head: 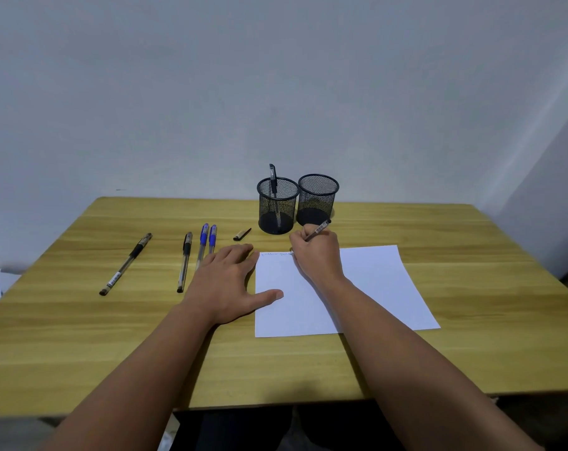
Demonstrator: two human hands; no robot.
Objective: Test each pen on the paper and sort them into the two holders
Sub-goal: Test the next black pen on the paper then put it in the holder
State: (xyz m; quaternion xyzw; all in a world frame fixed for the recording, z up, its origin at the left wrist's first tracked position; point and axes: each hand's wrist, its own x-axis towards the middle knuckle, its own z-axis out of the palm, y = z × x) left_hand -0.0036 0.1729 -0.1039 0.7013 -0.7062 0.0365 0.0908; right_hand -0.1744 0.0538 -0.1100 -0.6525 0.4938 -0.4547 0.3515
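Two bare forearms reach in from the near edge over a light wood-grain table [439, 362]. White sheet of paper [373, 281] lies flat right of centre, faint scribble marks along its top left edge. Left hand [229, 284] rests palm down, fingers spread flat, holding nothing, thumb tip on the paper's left edge, rest of the hand on the table just beside it. Right hand [318, 252] is curled closed around a black pen with a barcode label [320, 228], tip down at the paper's top edge by the scribbles, back end tilted up and away to the right. Left of the hands lie four capped pens: a black pen with brown ends [126, 263] well apart at far left, a black-capped clear pen [184, 262], then two blue-capped pens [208, 239] side by side, lower ends hidden behind the left hand. A loose black pen cap [242, 234] lies beyond the left fingers. Farthest back stand two black mesh cylinder holders, touching or nearly: left holder [277, 206] has one black pen [273, 177] upright inside, right holder [317, 198] shows no pens
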